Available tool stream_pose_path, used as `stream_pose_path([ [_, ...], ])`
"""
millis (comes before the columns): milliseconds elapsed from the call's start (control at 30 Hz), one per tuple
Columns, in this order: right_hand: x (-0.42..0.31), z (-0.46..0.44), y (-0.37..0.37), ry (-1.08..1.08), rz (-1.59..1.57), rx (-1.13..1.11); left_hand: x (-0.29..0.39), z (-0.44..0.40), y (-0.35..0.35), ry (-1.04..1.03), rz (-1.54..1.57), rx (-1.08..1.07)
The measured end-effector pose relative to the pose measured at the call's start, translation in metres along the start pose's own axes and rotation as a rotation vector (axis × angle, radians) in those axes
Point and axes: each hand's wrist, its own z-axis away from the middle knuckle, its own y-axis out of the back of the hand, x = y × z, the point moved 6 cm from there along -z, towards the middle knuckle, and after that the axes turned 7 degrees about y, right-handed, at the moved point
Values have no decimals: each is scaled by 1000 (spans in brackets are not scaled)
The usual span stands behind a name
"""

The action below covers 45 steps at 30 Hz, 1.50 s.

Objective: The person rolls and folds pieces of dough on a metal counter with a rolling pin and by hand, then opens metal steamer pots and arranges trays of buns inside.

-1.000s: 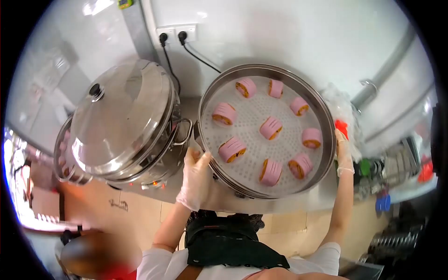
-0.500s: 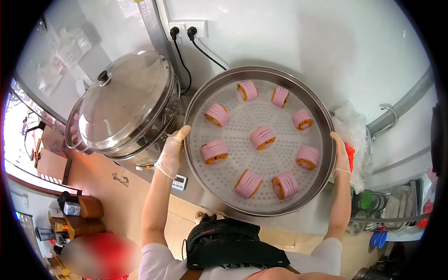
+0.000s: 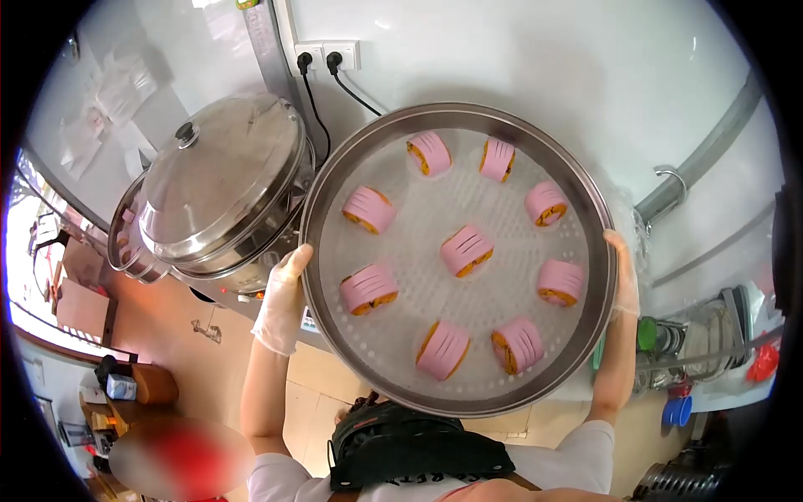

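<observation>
A large round steamer tray point(image 3: 502, 226) with a metal rim hangs in front of me, lifted close to the camera. Several pink rolls with orange filling lie on its perforated floor, one of them, a pink roll point(image 3: 467, 250), near the middle. My left hand point(image 3: 283, 297), in a clear glove, grips the rim at the left, thumb on the edge. At the right rim my right hand point(image 3: 622, 272), also gloved, holds the tray; its fingers are partly hidden beneath.
On the left stands a lidded metal steamer point(image 3: 222, 180), with another pot of pink pieces point(image 3: 125, 238) behind it. Two black plugs point(image 3: 335, 62) sit in the wall sockets. Dishes in a rack point(image 3: 711, 343) are at the right. A blurred person point(image 3: 180, 458) is at lower left.
The tray has come up off the counter and closer to the camera, both hands with it. My left hand has moved from beside the rim onto it.
</observation>
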Motion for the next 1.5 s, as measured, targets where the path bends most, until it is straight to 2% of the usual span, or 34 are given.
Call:
stream_pose_path([
  [133, 3, 43, 9, 63, -47, -93, -8, 43, 35, 6, 1, 29],
  [200, -6, 86, 4, 145, -7, -55, -4, 75, 55, -35, 8, 14],
  [267, 12, 108, 15, 40, -6, -50, -3, 106, 86, -55, 10, 24],
  [300, 1, 145, -4, 168, -15, -61, -1, 123, 103, -37, 25, 49],
  [367, 30, 159, 8, 80, -121, -9, -4, 159, 133, -89, -69, 83],
  [433, 37, 213, -17, 94, -173, -91, 2, 210, 172, -65, -59, 111],
  [467, 30, 254, -51, 28, -152, -131, 11, 231, 192, -82, -68, 143],
  [600, 50, 301, -105, -70, -50, -127, 38, 311, 263, -133, -11, 230],
  [633, 52, 320, -138, -120, -88, -240, 44, 329, 288, -125, 12, 289],
  [700, 58, 353, -189, -24, -61, -310, 58, 361, 329, -220, 49, 341],
  [733, 67, 359, -214, -52, 8, -426, 62, 380, 352, -201, 72, 376],
  [767, 90, 359, -233, -114, -102, -464, 61, 391, 380, -197, 150, 374],
  [833, 104, 382, -287, -152, -27, -619, 75, 421, 407, -272, 189, 448],
  [900, 102, 430, -338, -29, 11, -682, 83, 446, 427, -238, 328, 444],
  [933, 124, 436, -365, -251, -67, -695, 90, 451, 448, -243, 336, 465],
  [967, 131, 451, -387, -206, -81, -751, 96, 461, 463, -314, 285, 545],
  [1033, 179, 447, -437, -253, -95, -844, 93, 465, 531, -243, 369, 586],
  [1100, 194, 471, -492, -381, -91, -887, 105, 467, 572, -271, 371, 632],
  [1233, 269, 474, -607, -391, -134, -902, 135, 462, 660, -274, 348, 715],
  [1267, 285, 476, -632, -460, -109, -863, 141, 458, 682, -276, 344, 737],
  [1367, 311, 475, -704, -443, -174, -878, 168, 430, 736, -296, 355, 740],
  [1500, 310, 467, -778, -403, -118, -797, 221, 368, 765, -354, 345, 720],
])
